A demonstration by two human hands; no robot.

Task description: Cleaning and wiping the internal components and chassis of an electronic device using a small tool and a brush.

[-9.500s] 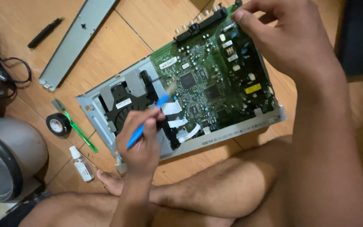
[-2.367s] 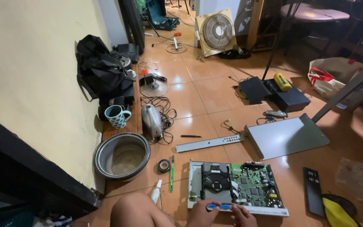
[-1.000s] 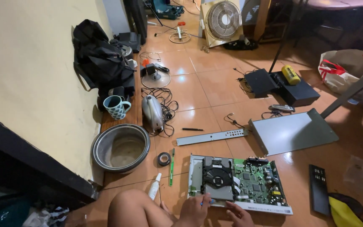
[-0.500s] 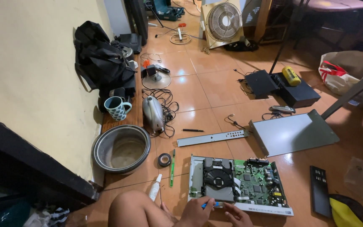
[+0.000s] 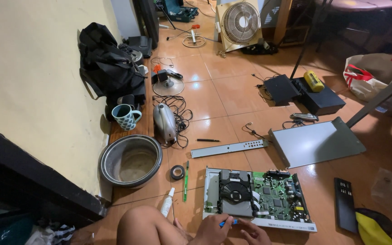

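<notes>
While both hands sit at the bottom edge, this is how things lie.
Left hand (image 5: pixel 213 229): curled around a blue brush (image 5: pixel 228 222), touching the near edge of the chassis (image 5: pixel 259 202).
Right hand (image 5: pixel 256 234): resting by the chassis front edge; whether it is flat or curled, I cannot tell.
Chassis: open on the tiled floor, lid off, black drive (image 5: pixel 235 197) on the left, green board (image 5: pixel 277 196) on the right.
Beside it: glue bottle (image 5: pixel 167 203), green pen (image 5: pixel 186 180), tape roll (image 5: pixel 177 172), steel bowl (image 5: pixel 129 159).
Technique: light strokes suit the board; steady the chassis with the free hand and sweep dust away from the drive.
</notes>
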